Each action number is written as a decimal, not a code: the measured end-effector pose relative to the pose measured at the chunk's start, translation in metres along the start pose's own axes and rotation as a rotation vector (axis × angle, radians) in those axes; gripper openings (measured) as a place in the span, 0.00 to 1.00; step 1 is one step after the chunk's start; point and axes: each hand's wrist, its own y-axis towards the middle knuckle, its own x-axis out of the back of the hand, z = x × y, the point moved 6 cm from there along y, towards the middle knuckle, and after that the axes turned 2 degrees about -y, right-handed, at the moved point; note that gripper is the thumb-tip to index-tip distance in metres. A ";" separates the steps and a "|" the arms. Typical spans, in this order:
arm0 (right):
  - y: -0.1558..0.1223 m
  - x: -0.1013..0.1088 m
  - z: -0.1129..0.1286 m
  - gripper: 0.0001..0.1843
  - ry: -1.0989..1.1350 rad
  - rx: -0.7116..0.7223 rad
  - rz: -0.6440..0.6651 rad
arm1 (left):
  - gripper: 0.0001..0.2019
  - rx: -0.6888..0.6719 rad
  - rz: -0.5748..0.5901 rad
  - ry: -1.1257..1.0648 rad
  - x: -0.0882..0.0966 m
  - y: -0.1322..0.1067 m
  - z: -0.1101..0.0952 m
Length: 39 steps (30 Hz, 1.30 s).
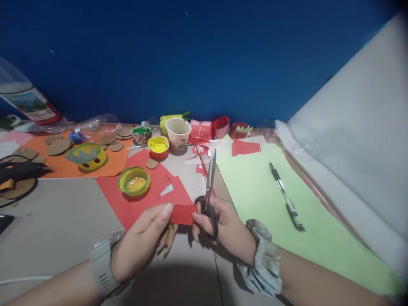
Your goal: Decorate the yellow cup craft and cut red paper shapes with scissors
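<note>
My left hand [140,242] pinches a small red paper piece [183,214] between thumb and fingers, low in the middle of the view. My right hand [223,225] has its fingers through the black handles of a pair of scissors [208,191], whose blades point up and away, and its fingertips also touch the red piece's right edge. A watch sits on my left wrist and a grey scrunchie on my right. A large red paper sheet [140,199] lies on the table just beyond my hands.
A light green sheet [270,199] with a pen [285,197] lies at right, beside a white roll [350,148]. Paint tubs [134,180], a paper cup [177,134], red paper scraps and an orange sheet [63,163] with cardboard discs crowd the back.
</note>
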 end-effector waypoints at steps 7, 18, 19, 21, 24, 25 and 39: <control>0.001 0.001 0.003 0.21 -0.001 0.021 -0.001 | 0.23 0.015 0.005 0.015 -0.003 0.001 -0.005; -0.009 -0.018 -0.002 0.40 -0.201 -0.112 0.468 | 0.16 -0.114 -0.383 -0.185 0.019 -0.007 -0.003; -0.010 -0.018 0.000 0.41 -0.257 -0.120 0.474 | 0.16 -0.128 -0.385 -0.193 0.019 -0.007 -0.003; -0.010 -0.019 0.005 0.43 -0.360 -0.102 0.479 | 0.17 -0.148 -0.361 -0.201 0.018 -0.007 -0.003; -0.009 -0.020 0.010 0.43 -0.430 -0.055 0.476 | 0.19 -0.163 -0.296 -0.196 0.014 -0.005 -0.004; -0.009 -0.020 0.010 0.43 -0.431 -0.045 0.472 | 0.19 -0.164 -0.271 -0.183 0.012 -0.004 -0.005; -0.010 -0.016 -0.006 0.41 -0.267 -0.054 0.464 | 0.19 -0.182 -0.193 -0.135 0.007 -0.003 -0.010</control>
